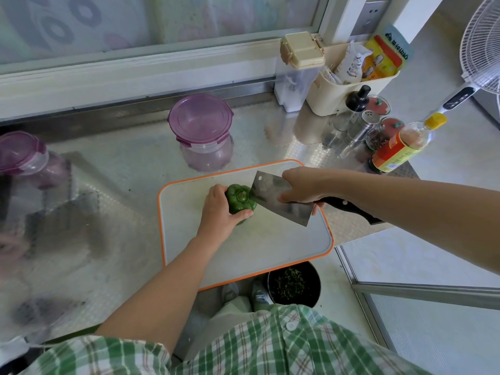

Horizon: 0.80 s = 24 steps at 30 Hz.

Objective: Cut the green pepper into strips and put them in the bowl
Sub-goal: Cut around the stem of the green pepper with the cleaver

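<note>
Short-slv shirt [270, 350], green & white plaid w/ thin reddish-brown lines; one small white button [290, 326] on the front; left sleeve hem [113, 345] ends high up, so forearms [167, 288] are bare; left hand [216, 212] & right hand [303, 186] bare too; pale beige trousers [234, 309] below; light grey shoes [230, 291], details too blurred to tell.

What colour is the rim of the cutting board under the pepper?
Orange, around a pale board; the cutting board shows in the head view, the only one.
</note>
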Each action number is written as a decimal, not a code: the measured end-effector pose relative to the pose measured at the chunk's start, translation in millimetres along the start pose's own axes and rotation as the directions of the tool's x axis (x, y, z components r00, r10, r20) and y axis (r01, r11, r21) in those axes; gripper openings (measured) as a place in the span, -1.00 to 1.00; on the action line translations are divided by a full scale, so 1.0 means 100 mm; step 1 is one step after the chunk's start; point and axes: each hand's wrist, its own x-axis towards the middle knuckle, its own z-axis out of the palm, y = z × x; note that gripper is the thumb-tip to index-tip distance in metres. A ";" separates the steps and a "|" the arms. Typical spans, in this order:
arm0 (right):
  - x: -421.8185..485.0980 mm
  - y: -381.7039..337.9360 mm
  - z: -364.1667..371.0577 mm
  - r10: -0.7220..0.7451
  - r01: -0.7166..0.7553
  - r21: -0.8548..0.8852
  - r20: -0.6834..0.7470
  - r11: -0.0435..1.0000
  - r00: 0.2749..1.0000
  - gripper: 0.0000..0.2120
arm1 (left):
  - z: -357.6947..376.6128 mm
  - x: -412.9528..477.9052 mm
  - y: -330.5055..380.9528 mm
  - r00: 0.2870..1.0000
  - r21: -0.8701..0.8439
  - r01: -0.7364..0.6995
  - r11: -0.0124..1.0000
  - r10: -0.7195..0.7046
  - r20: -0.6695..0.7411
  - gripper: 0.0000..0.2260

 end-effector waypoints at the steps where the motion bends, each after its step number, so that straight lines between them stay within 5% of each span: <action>1: -0.01 0.00 0.00 0.005 -0.005 0.007 0.004 1.000 1.000 -0.69 | 0.00 0.00 0.00 1.000 0.005 -0.006 1.000 0.006 -0.001 -0.39; 7: 0.00 0.00 0.00 0.031 -0.033 0.074 0.024 0.997 0.999 -0.67 | 0.02 -0.01 0.02 0.999 0.038 -0.031 0.999 0.031 -0.009 -0.41; 13: 0.02 0.00 -0.05 0.019 -0.021 0.060 0.022 0.998 1.000 -0.71 | -0.13 0.06 0.00 0.980 0.064 -0.036 0.997 0.022 0.196 -0.29; 17: -0.01 0.02 -0.05 0.029 -0.031 0.044 0.033 0.999 0.999 -0.74 | -0.06 0.00 0.08 0.993 0.092 -0.051 0.995 0.040 0.113 -0.39; 24: -0.02 0.08 0.02 0.021 -0.021 0.009 -0.018 1.000 1.000 -0.73 | 0.05 -0.03 0.10 0.995 0.110 -0.098 0.989 0.094 0.036 -0.25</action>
